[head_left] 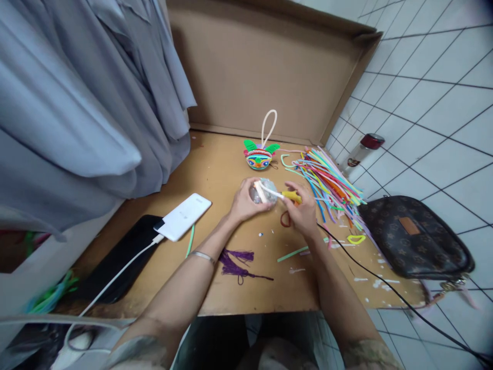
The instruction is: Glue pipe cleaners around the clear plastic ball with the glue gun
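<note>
Near the middle of the wooden table, my left hand [248, 199] wraps round a clear, rounded plastic piece [272, 186] with a whitish strip across it. My right hand [302, 208] grips a yellow tool [291, 196] with a black cord trailing from that hand. A white strip [271, 191] reaches from the fingers of my right hand to the clear piece. Behind both hands stands a colourful animal-face ornament [259, 158] with green ears and a white loop on top. Purple tassels [236, 264] lie nearer the front edge.
Coloured fuzzy stems [333, 185] are piled at the right, beside a brown patterned bag [418, 236] and a red-capped bottle [362, 151]. A white power bank [187, 217] and black tablet-like object [123, 262] lie left. Grey cloth [96, 103] hangs there; cardboard [262, 67] stands behind.
</note>
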A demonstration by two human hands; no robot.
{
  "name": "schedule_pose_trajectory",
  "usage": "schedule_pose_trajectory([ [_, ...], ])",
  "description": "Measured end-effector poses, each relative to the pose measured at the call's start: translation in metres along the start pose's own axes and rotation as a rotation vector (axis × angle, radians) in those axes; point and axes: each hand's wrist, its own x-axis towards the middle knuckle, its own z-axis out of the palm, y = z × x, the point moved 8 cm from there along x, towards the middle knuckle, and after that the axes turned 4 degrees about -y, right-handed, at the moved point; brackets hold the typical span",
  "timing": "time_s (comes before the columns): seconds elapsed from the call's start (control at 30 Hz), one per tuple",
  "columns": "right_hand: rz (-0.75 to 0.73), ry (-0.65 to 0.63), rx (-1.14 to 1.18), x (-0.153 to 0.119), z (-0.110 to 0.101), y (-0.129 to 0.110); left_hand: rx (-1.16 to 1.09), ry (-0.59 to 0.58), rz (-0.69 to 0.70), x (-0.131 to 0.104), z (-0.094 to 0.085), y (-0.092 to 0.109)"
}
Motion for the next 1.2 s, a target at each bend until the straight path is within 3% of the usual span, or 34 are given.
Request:
schedule_pose_trajectory([
  [0.07, 0.171, 0.098, -0.097, 0.001, -0.016, 0.024, -0.137, 0.101, -0.109, 0.004, -0.008, -0.013],
  [0.13, 0.33, 0.1, -0.287, -0.001, -0.025, 0.042, -0.255, 0.168, -0.166, 0.007, -0.014, -0.022],
  [0.3, 0.648, -0.254, -0.843, -0.013, -0.015, 0.066, -0.269, 0.158, -0.194, 0.009, -0.015, -0.024],
  [0.4, 0.699, -0.371, -0.9, -0.017, -0.004, 0.072, -0.202, 0.095, -0.186, 0.008, -0.009, -0.021],
  [0.6, 0.79, -0.357, -0.838, -0.02, -0.005, 0.083, -0.171, 0.013, -0.181, 0.008, -0.004, -0.019],
  [0.77, 0.752, -0.14, -0.717, -0.016, -0.02, 0.082, -0.201, -0.047, -0.177, 0.009, 0.002, -0.017],
  [0.93, 0.563, 0.108, -0.512, -0.005, -0.032, 0.061, -0.209, -0.093, -0.171, 0.008, 0.004, -0.014],
  [1.07, 0.392, 0.106, -0.433, 0.0, -0.027, 0.037, -0.236, -0.113, -0.175, 0.008, 0.005, -0.016],
  [1.2, 0.327, 0.119, -0.439, -0.002, -0.025, 0.025, -0.233, -0.139, -0.173, 0.008, 0.006, -0.017],
])
